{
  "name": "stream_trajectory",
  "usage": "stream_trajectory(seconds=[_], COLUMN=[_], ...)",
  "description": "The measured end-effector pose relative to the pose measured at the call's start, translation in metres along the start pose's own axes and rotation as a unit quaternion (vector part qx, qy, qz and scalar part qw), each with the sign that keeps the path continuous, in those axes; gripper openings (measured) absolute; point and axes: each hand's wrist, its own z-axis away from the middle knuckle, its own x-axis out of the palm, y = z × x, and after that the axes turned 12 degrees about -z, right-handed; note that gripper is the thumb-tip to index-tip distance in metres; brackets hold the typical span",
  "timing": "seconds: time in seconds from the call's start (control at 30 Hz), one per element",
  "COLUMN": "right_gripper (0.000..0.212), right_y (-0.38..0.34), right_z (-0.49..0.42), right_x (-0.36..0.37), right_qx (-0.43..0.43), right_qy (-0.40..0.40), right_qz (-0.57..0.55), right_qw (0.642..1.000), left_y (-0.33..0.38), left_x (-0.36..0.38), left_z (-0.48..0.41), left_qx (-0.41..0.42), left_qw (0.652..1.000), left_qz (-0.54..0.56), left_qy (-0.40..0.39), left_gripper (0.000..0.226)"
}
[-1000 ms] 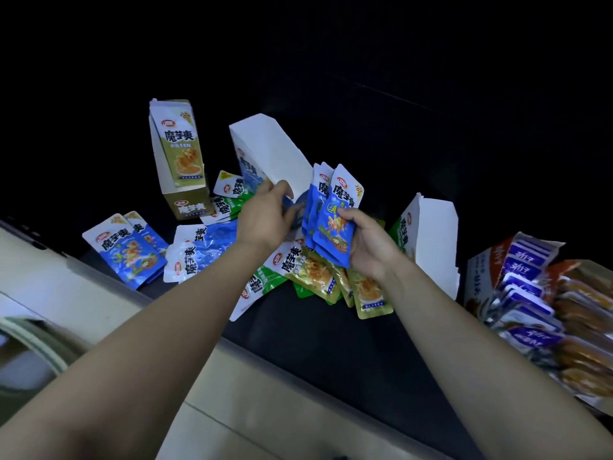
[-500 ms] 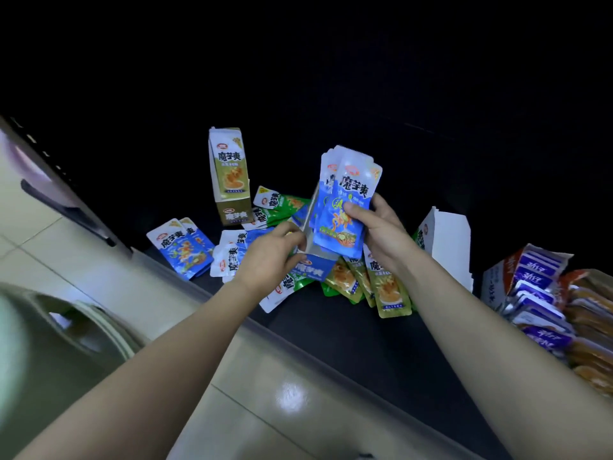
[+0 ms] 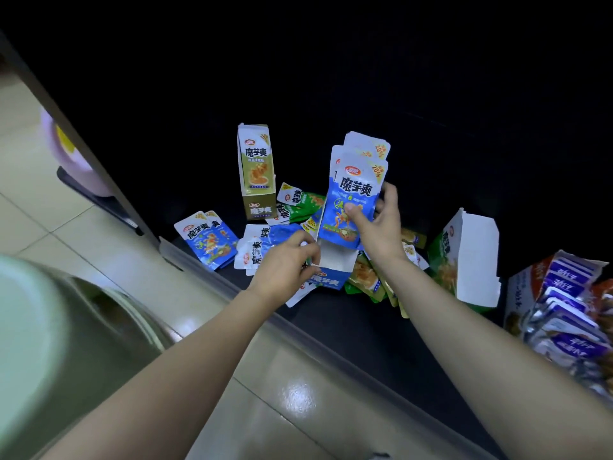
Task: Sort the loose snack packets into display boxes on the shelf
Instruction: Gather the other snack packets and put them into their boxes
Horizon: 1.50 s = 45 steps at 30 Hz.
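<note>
My right hand [image 3: 378, 227] grips a stack of blue snack packets [image 3: 355, 190], upright, with their lower ends inside an open blue display box [image 3: 335, 268] on the dark shelf. My left hand [image 3: 285, 267] holds the left front edge of that box. Loose blue packets [image 3: 207, 240] lie to the left, more blue ones [image 3: 265, 242] behind my left hand. Green packets [image 3: 303, 202] lie behind the box, and olive and green ones [image 3: 365, 277] lie under my right wrist. An olive display box [image 3: 257, 174] stands upright, filled.
A green-and-white display box [image 3: 467, 260] stands at the right. A carton of purple-and-white packets [image 3: 570, 303] fills the far right. The shelf's front edge [image 3: 331, 333] runs diagonally over a tiled floor [image 3: 83, 247]. A pale round bin [image 3: 49, 343] sits at the lower left.
The blue display box has been turned upright in front of me. My right hand has lowered the stack of blue packets into it. The view has shifted left.
</note>
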Motion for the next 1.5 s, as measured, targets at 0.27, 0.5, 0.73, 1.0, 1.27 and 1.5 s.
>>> stream_trajectory(seconds=[0.27, 0.5, 0.73, 1.0, 1.27, 1.5], right_gripper=[0.067, 0.05, 0.062, 0.079, 0.055, 0.035], right_y=[0.031, 0.038, 0.031, 0.033, 0.037, 0.057], right_z=[-0.003, -0.001, -0.008, -0.003, -0.015, -0.034], right_x=[0.008, 0.012, -0.006, -0.03, -0.05, -0.076], right_qx=[-0.004, -0.117, -0.115, -0.077, -0.017, 0.027], right_qy=[-0.016, 0.021, 0.0, -0.124, -0.078, -0.077], right_qz=[0.168, 0.353, 0.196, 0.177, 0.09, 0.138], right_qw=[0.986, 0.928, 0.974, 0.973, 0.993, 0.987], left_y=[-0.005, -0.006, -0.005, 0.006, 0.019, 0.032], left_x=[0.008, 0.012, 0.018, 0.027, 0.041, 0.067], left_z=[0.003, 0.001, -0.003, -0.013, -0.064, -0.103], left_qx=[-0.012, -0.011, -0.025, -0.045, -0.027, -0.049], left_qw=[1.0, 0.999, 0.996, 0.993, 0.996, 0.995], left_qz=[0.017, 0.048, 0.089, 0.104, 0.077, 0.09], left_qy=[0.006, 0.011, -0.007, -0.042, 0.028, 0.011], left_gripper=[0.013, 0.013, 0.011, 0.008, 0.014, 0.013])
